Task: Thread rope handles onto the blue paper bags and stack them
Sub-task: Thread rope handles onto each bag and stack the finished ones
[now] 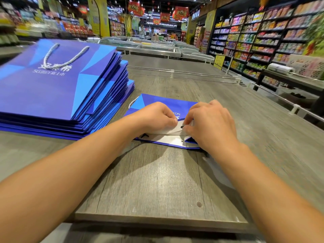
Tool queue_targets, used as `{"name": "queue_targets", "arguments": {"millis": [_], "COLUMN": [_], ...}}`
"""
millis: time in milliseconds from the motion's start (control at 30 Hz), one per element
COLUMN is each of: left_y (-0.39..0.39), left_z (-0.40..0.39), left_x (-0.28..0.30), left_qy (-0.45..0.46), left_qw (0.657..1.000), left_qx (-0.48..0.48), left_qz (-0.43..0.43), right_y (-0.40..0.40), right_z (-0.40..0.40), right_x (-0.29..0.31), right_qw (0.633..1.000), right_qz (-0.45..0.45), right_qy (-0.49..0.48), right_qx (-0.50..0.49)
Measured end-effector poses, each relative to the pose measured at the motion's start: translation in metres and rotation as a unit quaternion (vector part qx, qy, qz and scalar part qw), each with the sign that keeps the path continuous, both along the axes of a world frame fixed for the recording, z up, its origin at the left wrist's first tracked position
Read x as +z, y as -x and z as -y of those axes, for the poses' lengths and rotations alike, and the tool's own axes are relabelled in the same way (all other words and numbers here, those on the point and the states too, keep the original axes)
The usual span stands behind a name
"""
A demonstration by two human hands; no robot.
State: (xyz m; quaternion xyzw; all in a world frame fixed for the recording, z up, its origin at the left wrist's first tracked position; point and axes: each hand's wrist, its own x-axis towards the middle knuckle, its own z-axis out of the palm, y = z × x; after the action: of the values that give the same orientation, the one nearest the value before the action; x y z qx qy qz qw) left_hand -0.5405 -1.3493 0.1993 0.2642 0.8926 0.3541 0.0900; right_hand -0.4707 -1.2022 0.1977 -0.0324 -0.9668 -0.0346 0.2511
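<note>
A single head-worn wide-angle camera looks forward and down, close over the grey wood-grain tabletop, with blurred supermarket shelves far beyond.

The stack of bags at the left of the frame is deep royal blue broken by angular sky-blue facets, with white lettering on the top bag and a white-and-grey twisted rope handle lying across it. The single bag at centre frame repeats the two blues outside, shows a white inner lining at its open mouth, and has a white twisted cord at its far left corner. The table is grey wood-grain laminate; upper centre, hanging banners are red with yellow characters.
</note>
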Motion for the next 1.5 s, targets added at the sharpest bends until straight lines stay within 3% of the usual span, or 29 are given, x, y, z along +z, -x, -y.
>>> {"name": "queue_targets", "arguments": {"millis": [133, 267, 467, 633, 767, 833, 900, 1000, 1133, 1267, 1367, 1500], "left_y": [0.001, 0.004, 0.008, 0.003, 0.010, 0.018, 0.027, 0.034, 0.029, 0.027, 0.027, 0.023], "left_z": [0.002, 0.001, 0.003, 0.008, 0.017, 0.025, 0.034, 0.040, 0.029, 0.024, 0.030, 0.030], "left_x": [-0.002, -0.005, -0.012, -0.011, -0.007, -0.005, -0.007, -0.013, -0.015, -0.016, -0.014, -0.012], "left_qy": [-0.011, -0.021, -0.031, -0.053, -0.104, -0.035, 0.064, 0.128, 0.122, 0.140, 0.141, 0.180], "left_qw": [1.000, 1.000, 0.997, 0.993, 0.990, 0.988, 0.986, 0.987, 0.989, 0.984, 0.983, 0.972], "left_qx": [0.001, -0.004, -0.045, -0.098, -0.035, 0.037, 0.076, 0.039, -0.014, -0.060, -0.093, -0.132], "left_qz": [0.006, -0.023, -0.055, -0.041, -0.091, -0.144, -0.133, -0.086, -0.079, -0.087, -0.068, -0.074], "right_y": [0.003, 0.009, -0.003, -0.003, 0.001, 0.003, 0.004, 0.001, -0.003, 0.003, 0.011, 0.020], "right_z": [-0.001, -0.015, -0.034, -0.046, -0.045, -0.045, -0.046, -0.043, -0.031, -0.025, -0.034, -0.047], "right_x": [-0.006, -0.008, 0.000, 0.002, 0.000, -0.001, 0.000, 0.003, 0.000, -0.006, -0.008, -0.009], "right_qw": [1.000, 0.988, 0.913, 0.869, 0.873, 0.871, 0.870, 0.880, 0.922, 0.926, 0.922, 0.869], "right_qz": [-0.004, 0.023, 0.137, 0.260, 0.228, 0.222, 0.222, 0.206, 0.189, 0.220, 0.145, 0.009], "right_qy": [0.012, 0.107, 0.341, 0.377, 0.398, 0.408, 0.416, 0.409, 0.315, 0.269, 0.331, 0.489], "right_qx": [0.009, 0.110, 0.176, 0.187, 0.164, 0.162, 0.148, 0.129, 0.123, 0.150, 0.142, 0.076]}}
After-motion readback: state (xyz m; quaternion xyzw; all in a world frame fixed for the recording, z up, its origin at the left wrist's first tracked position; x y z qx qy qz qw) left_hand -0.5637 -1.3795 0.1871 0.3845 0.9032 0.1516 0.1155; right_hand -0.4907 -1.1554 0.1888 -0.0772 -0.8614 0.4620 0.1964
